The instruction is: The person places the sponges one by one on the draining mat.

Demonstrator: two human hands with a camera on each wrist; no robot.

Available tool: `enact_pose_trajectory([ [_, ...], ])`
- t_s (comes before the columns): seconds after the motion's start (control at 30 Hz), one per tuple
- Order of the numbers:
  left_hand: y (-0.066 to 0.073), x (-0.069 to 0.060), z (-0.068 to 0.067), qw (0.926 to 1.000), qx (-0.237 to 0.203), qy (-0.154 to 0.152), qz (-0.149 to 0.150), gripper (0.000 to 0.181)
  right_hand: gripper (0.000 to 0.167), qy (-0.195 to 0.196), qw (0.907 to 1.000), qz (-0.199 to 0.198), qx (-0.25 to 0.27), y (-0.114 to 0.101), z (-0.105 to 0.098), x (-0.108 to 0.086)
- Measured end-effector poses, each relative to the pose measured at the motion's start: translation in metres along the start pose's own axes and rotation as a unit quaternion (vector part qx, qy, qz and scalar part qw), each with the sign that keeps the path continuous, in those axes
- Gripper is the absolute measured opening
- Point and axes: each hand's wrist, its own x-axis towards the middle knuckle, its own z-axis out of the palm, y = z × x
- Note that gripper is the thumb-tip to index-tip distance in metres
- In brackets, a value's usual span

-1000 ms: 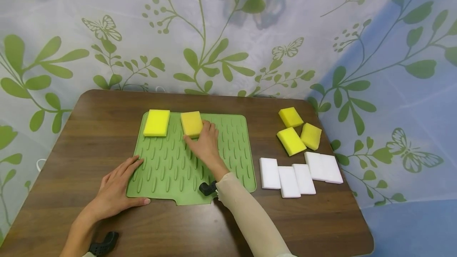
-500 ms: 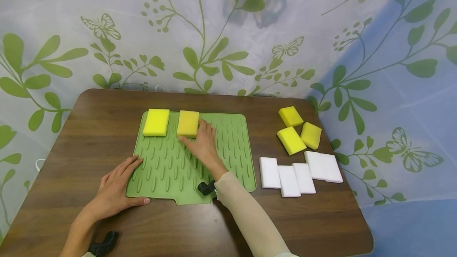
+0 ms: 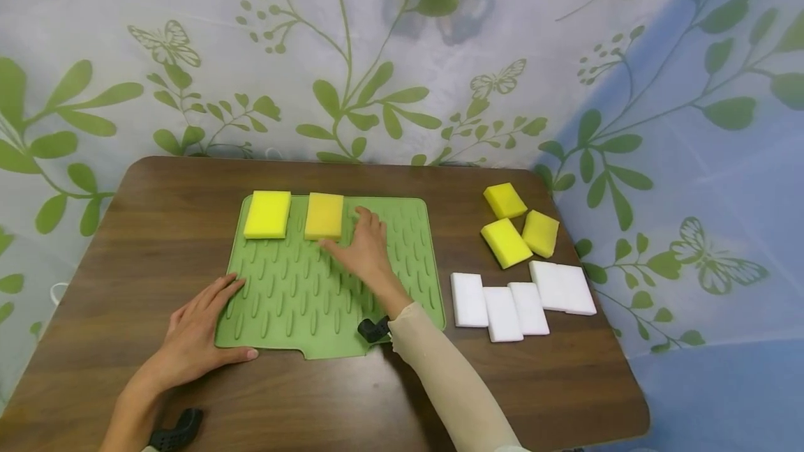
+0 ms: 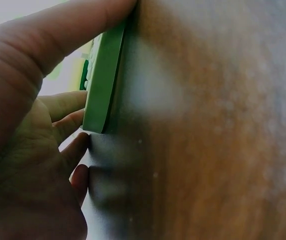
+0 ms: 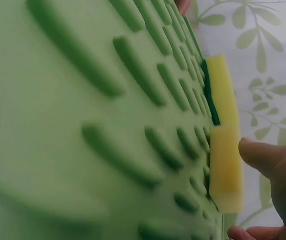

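Soft light leaves faint glare toward the near edge of the desk [image 3: 301, 403]; the left wrist view is dim and blurred, the right hazy where the mat [image 5: 38, 130] comes closest.

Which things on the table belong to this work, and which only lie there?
Likely in use:
green ridged mat
bright yellow sponge on it
orange-yellow sponge

Apparently only lying there:
three loose yellow sponges, perhaps for later
white foam blocks

An orange-yellow sponge [image 3: 324, 216] is lying flat beside the right hand [image 3: 366, 251], perhaps touching its thumb [image 5: 268, 156]; the ridged green mat [image 3: 283, 298] beneath is meeting the left hand [image 3: 193, 335].
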Motion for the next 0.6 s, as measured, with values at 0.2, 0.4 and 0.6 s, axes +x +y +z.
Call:
enact_pose_trajectory([
  [0.2, 0.001, 0.000, -0.001, 1.0000, -0.003, -0.004, -0.002, 0.123, 0.102, 0.019, 0.9997, -0.011, 0.010, 0.016, -0.021, -0.003],
  [0.4, 0.001, 0.001, 0.001, 1.0000, 0.001, -0.008, -0.002, 0.123, 0.098, 0.056, 0.9982, -0.005, 0.021, 0.038, -0.057, -0.009],
  [0.6, -0.002, 0.000, 0.001, 0.9999, 0.003, -0.010, -0.005, 0.124, 0.095, 0.091, 0.9956, 0.003, 0.022, 0.059, -0.091, -0.021],
])
